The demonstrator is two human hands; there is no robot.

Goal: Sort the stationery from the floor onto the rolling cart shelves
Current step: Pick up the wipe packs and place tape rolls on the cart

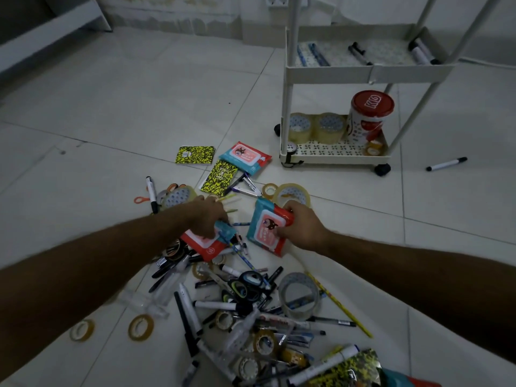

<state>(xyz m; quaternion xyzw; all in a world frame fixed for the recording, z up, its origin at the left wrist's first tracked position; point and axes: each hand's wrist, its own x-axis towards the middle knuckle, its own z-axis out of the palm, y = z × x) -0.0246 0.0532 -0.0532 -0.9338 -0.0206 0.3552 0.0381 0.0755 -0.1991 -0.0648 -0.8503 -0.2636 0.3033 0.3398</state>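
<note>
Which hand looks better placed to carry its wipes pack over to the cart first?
Probably the right hand: it grips a wipes pack on the side nearer the cart. The left hand would cross over.

The room is dim and greyish, with the brightest patch on the pale floor tiles (156,88) near the middle and the corners falling off into heavy dark vignetting. Shadows are soft and weak, and only a faint sheen shows on the tiles and on the clear tape rolls (298,296). The wide lens bows the tile joints and stretches both forearms at the lower edges, where detail smears, and the whole picture looks slightly soft and grainy.
</note>
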